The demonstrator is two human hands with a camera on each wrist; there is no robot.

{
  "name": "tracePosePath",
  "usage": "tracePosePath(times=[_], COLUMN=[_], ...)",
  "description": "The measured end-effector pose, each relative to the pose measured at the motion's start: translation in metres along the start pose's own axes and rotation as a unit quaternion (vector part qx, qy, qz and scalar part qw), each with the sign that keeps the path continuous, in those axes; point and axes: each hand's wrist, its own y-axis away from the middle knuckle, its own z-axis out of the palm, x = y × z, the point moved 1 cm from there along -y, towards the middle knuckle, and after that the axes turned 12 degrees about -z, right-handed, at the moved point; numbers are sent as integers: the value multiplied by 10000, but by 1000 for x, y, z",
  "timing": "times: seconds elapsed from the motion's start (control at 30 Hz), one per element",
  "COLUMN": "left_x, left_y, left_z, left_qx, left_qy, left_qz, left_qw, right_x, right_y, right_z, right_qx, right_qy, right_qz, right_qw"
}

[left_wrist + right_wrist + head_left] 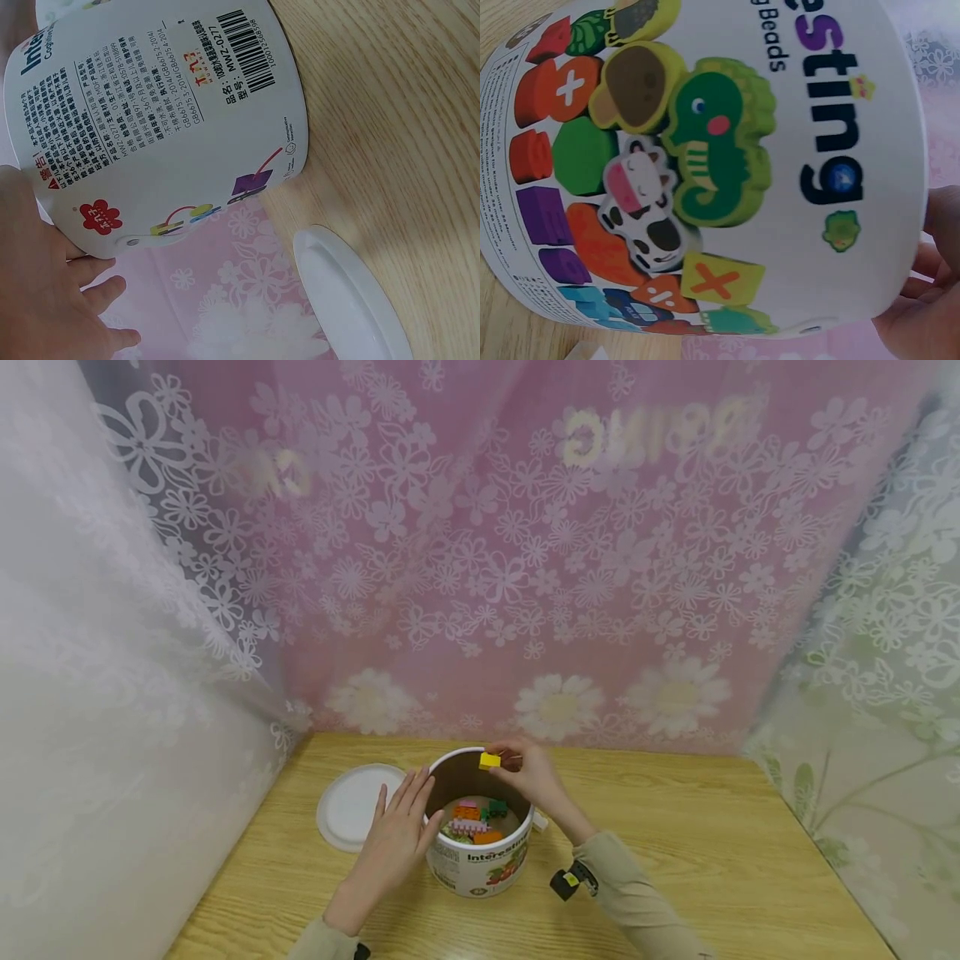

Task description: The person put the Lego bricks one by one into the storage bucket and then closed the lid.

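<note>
A white cylindrical tub (480,875) with printed sides and a brown inner wall stands on the table. Pinched between thumb and fingers of my right hand (531,775) is a small yellow building block (490,761), held over the tub's far right rim. My left hand (399,833) lies against the left rim with its fingers extended. Inside the tub are several toy bricks: an orange one (467,812), a pink one (469,827) and a dark green one (497,809). The right wrist view shows the tub's printed side (727,150) and part of the right hand (922,300), but not the block.
Left of the tub, a round white lid (358,806) lies on the wooden table (675,843). A small whitish piece (541,821) sits close to the tub's right side. Floral curtains (480,568) hang behind the table and on both sides.
</note>
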Motion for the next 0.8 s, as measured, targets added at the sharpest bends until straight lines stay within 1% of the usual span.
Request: tracePosePath(times=[0.23,0.57,0.8], left_x=[-1,-1,-1], left_y=[0,-1,-1], left_z=[1,1,2], left_qx=[68,74,1], left_qy=[56,63,58], left_qz=[11,25,-23], left_qw=[10000,9999,10000], right_x=[2,4,3], right_y=[-1,-1,1], right_z=[6,8,6], right_qx=[47,84,235], right_qy=[119,232,-113], right_qz=[98,-36,-3], right_qw=[9999,9997,9997])
